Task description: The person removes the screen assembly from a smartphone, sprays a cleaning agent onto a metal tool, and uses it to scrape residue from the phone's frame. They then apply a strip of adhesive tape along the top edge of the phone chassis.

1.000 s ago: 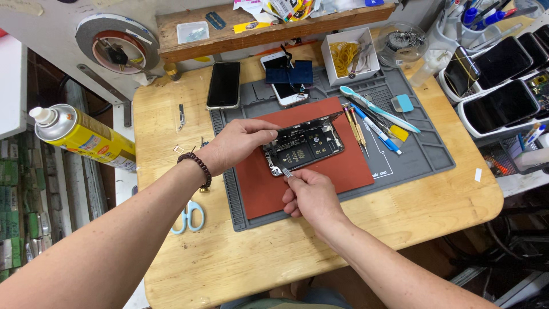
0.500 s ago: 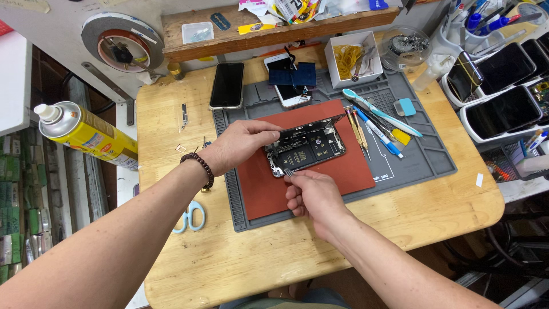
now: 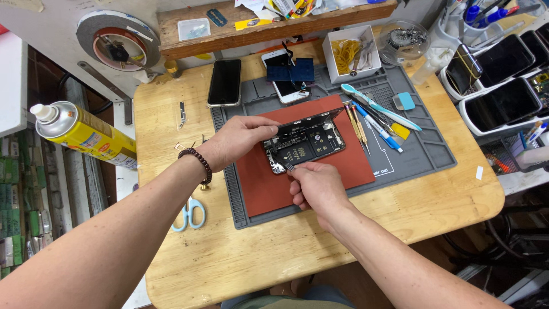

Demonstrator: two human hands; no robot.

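Flat on the matte red mat (image 3: 320, 171), both hands (image 3: 243, 140) steady an opened phone (image 3: 306, 143).

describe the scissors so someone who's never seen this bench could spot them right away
Start at the wooden table, then go to the left edge of the grey work mat. The scissors lie on bare wood just left of that mat, under the left forearm. Their pale blue loop handles set them apart; no other tool nearby has any.

Hidden under the left hand (image 3: 243, 139): near-left corner of the opened black smartphone with exposed boards (image 3: 306, 142). Too small to tell: tip of the thin dark tool (image 3: 282, 161) pinched in the right hand (image 3: 316, 187). Cut off at the right edge: white tray of dark phone screens (image 3: 503, 106).
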